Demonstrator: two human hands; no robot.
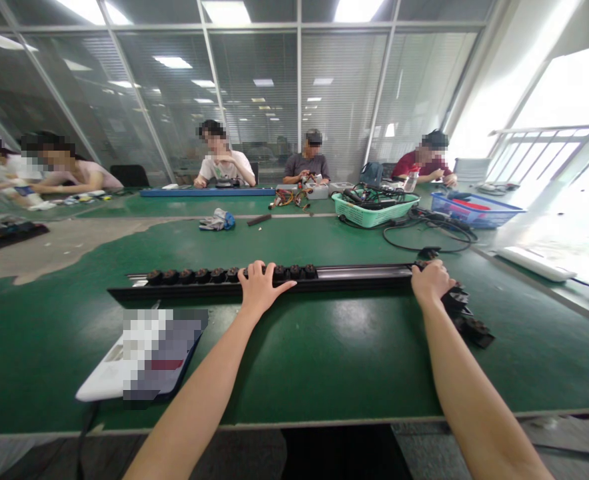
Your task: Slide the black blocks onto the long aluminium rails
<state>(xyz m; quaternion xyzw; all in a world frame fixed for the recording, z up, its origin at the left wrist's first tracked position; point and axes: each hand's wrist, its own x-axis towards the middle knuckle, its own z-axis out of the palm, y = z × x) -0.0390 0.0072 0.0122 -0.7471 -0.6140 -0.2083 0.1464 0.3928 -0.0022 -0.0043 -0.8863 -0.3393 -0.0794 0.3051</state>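
Observation:
A long black rail lies across the green table, with a row of several round black sockets set in its left half. My left hand rests on the rail's middle, fingers curled over the sockets and thumb stretched along the front edge. My right hand is closed over the rail's right end. What its fingers hold there is hidden. A short strip of loose black sockets lies just right of that hand.
A flat white and dark device lies near the front edge at left. Farther off are a green basket of cables, a blue tray, a looped black cable, gloves. Several people sit at the far side.

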